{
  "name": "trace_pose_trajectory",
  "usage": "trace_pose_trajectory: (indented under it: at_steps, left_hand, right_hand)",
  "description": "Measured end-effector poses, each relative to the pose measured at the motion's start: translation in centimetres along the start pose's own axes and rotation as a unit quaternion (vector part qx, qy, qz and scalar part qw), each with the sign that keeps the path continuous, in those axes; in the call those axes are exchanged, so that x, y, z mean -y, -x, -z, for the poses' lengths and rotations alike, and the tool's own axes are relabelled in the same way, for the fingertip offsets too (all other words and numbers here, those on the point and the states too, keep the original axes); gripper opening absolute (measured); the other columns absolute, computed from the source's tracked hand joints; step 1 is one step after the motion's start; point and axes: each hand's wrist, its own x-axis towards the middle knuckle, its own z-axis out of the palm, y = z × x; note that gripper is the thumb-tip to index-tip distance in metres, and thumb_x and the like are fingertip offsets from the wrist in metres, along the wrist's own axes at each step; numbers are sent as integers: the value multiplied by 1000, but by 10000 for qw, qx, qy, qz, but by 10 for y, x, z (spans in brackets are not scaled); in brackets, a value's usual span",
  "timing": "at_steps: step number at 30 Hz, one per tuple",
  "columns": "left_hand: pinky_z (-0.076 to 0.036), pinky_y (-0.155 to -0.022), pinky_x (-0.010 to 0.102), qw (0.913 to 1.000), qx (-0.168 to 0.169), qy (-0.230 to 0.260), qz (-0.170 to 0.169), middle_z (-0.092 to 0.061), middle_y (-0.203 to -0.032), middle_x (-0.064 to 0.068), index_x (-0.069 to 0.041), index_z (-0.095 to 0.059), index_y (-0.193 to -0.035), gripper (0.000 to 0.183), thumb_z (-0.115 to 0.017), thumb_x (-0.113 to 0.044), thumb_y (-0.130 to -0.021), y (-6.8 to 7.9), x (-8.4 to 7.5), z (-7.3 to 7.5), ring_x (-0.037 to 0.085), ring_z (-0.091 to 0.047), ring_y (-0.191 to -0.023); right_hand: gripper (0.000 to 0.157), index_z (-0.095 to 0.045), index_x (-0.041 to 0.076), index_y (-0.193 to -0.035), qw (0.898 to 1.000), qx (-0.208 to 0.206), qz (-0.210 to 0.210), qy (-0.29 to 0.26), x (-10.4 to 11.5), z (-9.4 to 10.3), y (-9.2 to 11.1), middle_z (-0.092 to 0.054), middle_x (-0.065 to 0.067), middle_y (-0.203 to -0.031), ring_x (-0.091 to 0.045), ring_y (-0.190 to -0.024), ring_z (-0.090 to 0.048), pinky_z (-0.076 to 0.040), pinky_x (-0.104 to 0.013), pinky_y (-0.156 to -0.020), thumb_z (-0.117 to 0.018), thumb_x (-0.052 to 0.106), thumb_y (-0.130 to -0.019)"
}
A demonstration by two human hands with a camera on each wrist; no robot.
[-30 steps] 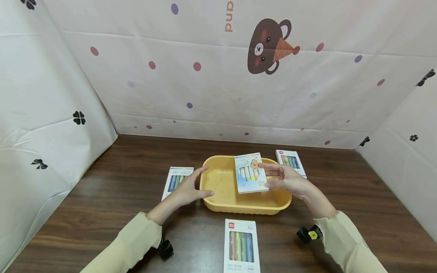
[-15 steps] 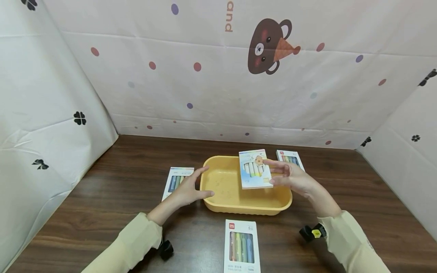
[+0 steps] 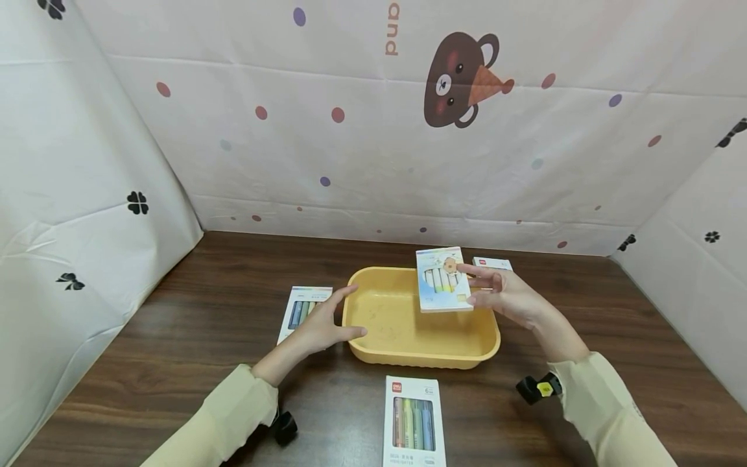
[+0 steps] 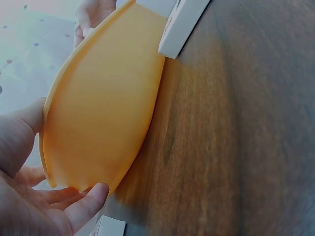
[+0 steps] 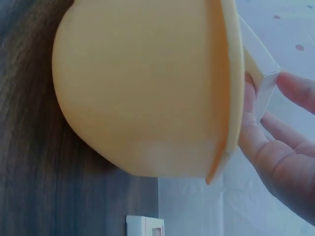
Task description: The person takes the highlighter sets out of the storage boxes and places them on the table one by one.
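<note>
My right hand (image 3: 506,297) pinches the right edge of a white-and-blue box of highlighters (image 3: 436,298), thumb in front and fingers behind. The box is held up, tilted, over the back right part of a yellow plastic basin (image 3: 385,360). In the right wrist view the same box (image 5: 268,91) shows beyond the basin's rim. My left hand (image 3: 318,329) holds the basin's left end, thumb and fingers spread round it; the left wrist view shows those fingers (image 4: 81,209) against the basin wall (image 4: 108,98).
Three similar white boxes lie on the dark wooden table (image 3: 204,311): a front box (image 3: 414,421) before the basin, a left box (image 3: 300,311) partly behind my left hand, and a back right box (image 3: 492,263) mostly covered. A printed curtain (image 3: 373,162) hangs behind.
My right hand has moved the box of highlighters up, back and to the right, over the basin and towards the back right box. The left hand and the basin stay where they were.
</note>
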Motion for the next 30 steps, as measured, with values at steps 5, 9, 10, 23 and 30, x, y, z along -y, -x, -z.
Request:
trace_pose_trajectory:
  at_steps: [5, 9, 10, 23, 30]
  left_hand:
    - [-29, -100, 55, 10000, -14, -22, 25, -37, -141, 13, -18, -35, -140, 81, -78, -26, -72, -1, 0, 0, 32, -30, -131]
    - [-28, -100, 55, 10000, -11, -7, 34, -36, -142, 12, -18, -34, -140, 81, -77, -27, -72, -1, 0, 0, 32, -29, -131]
    - [-28, -100, 55, 10000, -11, -2, 35, -36, -142, 12, -18, -34, -140, 82, -77, -27, -72, -1, 0, 0, 32, -29, -131]
    - [-29, -100, 55, 10000, -15, 12, 39, -36, -142, 13, -19, -34, -140, 81, -77, -27, -72, 0, 0, 1, 33, -29, -131]
    - [-28, -100, 56, 10000, 4, 15, 44, -35, -142, 13, -18, -34, -140, 81, -77, -26, -73, 1, -1, 0, 34, -29, -131]
  right_hand:
    - [68, -26, -7, -139, 10000, -63, 23, -49, 2, 4, -1, -42, -30, -129, -9, -92, -60, -50, -24, -78, -59, -5, -80]
    - [68, -25, -6, -139, 10000, -48, 33, -44, 2, 8, -2, -50, -23, -123, -10, -91, -61, -50, -26, -78, -60, -4, -81]
    - [68, -25, -6, -140, 10000, -53, 27, -31, 2, 8, -3, -51, -21, -122, -11, -91, -61, -50, -27, -78, -60, -4, -81]
    - [66, -26, -5, -140, 9992, -321, -16, 241, 5, 16, -13, -38, -33, -131, -4, -93, -59, -49, -23, -79, -59, -1, -83]
    - [67, -27, -2, -141, 9983, -410, -107, 404, 10, 18, -19, -31, -30, -138, -16, -113, -47, -48, -21, -80, -60, 2, -83]
